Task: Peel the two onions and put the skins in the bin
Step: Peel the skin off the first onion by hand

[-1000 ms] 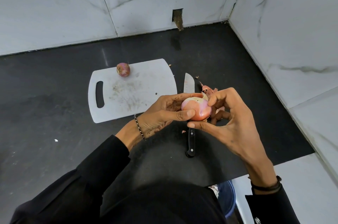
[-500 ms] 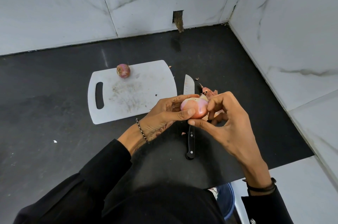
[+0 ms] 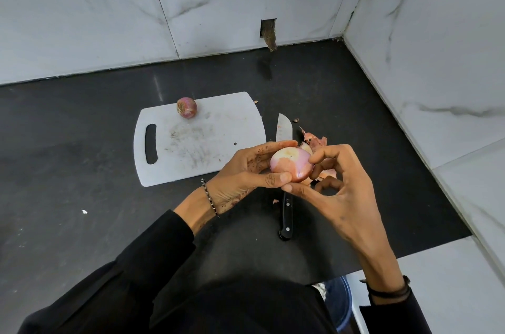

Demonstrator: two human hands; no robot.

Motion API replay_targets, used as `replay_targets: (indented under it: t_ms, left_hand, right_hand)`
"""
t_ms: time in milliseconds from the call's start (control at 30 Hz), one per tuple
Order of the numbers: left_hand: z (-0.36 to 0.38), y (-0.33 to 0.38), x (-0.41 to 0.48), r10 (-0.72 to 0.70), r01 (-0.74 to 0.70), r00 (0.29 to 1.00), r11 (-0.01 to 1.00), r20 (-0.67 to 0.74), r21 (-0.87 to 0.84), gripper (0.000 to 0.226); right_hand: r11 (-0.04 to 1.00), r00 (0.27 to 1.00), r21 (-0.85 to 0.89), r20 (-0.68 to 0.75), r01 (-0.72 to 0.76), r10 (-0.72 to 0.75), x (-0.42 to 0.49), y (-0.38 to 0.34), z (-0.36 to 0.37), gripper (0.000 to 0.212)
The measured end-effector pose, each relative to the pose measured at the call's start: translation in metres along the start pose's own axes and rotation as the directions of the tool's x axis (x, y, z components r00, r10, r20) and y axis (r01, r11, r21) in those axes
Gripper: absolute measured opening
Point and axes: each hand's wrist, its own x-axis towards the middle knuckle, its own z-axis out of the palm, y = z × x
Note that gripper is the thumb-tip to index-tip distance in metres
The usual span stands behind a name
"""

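My left hand [image 3: 243,178] grips a pale pink, partly peeled onion [image 3: 291,164] above the black counter, thumb along its near side. My right hand [image 3: 338,191] pinches the onion's right side with index finger and thumb. A second onion [image 3: 187,107], purple and still in its skin, sits at the far edge of the white cutting board [image 3: 196,139]. Loose pink skins [image 3: 314,141] lie on the counter just behind the held onion. A blue bin [image 3: 340,303] shows below the counter edge, mostly hidden by my body.
A black-handled knife [image 3: 285,210] lies on the black counter [image 3: 82,170] under my hands, blade pointing away beside the board. Marble walls close off the back and right. The counter's front edge drops off at lower right.
The onion has turned a little in my hands, so its pale cut end faces up. My right fingers have shifted on its right side. Both hands stay over the knife.
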Motion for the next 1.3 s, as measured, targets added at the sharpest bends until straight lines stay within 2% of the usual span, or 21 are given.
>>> replay_targets:
  t_ms: [267, 567, 733, 1167, 1300]
  left_hand:
    - [0.0023, 0.0020, 0.0013, -0.016, 0.014, 0.999, 0.998, -0.032, -0.057, 0.066]
    - [0.0012, 0.0012, 0.0001, -0.005, 0.003, 0.999, 0.999, -0.035, -0.052, 0.063]
    - [-0.0009, -0.0001, 0.0006, 0.014, -0.015, 1.000, 0.999, -0.023, -0.042, 0.064]
    - [-0.0011, -0.0009, 0.0029, -0.001, 0.001, 1.000, 1.000, -0.017, 0.023, 0.074]
    - [-0.0015, 0.0016, 0.0031, 0.004, -0.003, 1.000, 1.000, -0.021, 0.021, 0.073]
  right_hand:
    - [1.000, 0.999, 0.008, -0.029, 0.020, -0.020, 0.0003, -0.0002, 0.0030, 0.031]
    - [1.000, 1.000, -0.012, -0.014, 0.027, -0.027, 0.0005, 0.0001, -0.0003, 0.058]
    - [0.999, 1.000, 0.030, 0.006, -0.028, 0.028, -0.0007, 0.0034, -0.0046, 0.055]
    - [0.980, 0.995, 0.178, 0.062, -0.085, 0.075, 0.0004, 0.0087, -0.0039, 0.031]
    - [0.987, 0.997, 0.139, 0.020, -0.077, 0.075, 0.0001, 0.0078, -0.0030, 0.041]
